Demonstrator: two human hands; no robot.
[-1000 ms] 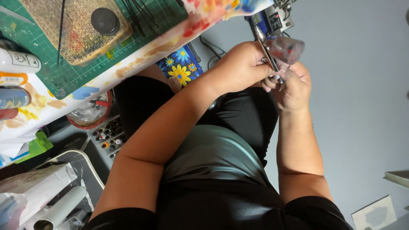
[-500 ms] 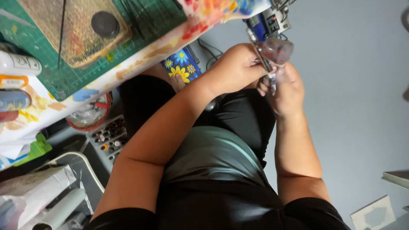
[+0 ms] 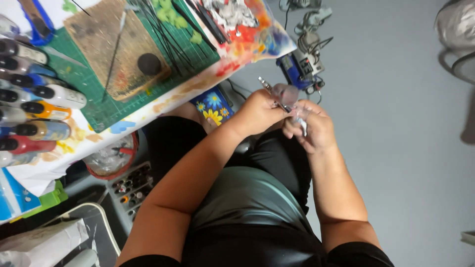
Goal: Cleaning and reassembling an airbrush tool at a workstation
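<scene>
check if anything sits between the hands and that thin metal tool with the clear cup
Nothing visible does. The left hand grips the thin metal tool directly, and the right hand meets it from the other side, over the lap and apart from the cluttered table.

— What is worn on the upper body?

— A dark, short-sleeved top is seen; only the sleeve edges at the bottom of the frame are shown, and both forearms are left bare.

— And below that?

— A grey-green garment is worn over the lap, with black legwear beneath it.

— Is anything worn on the left hand [image 3: 257, 114] or the right hand [image 3: 310, 129]?

— No rings, watch or gloves can be made out.
</scene>
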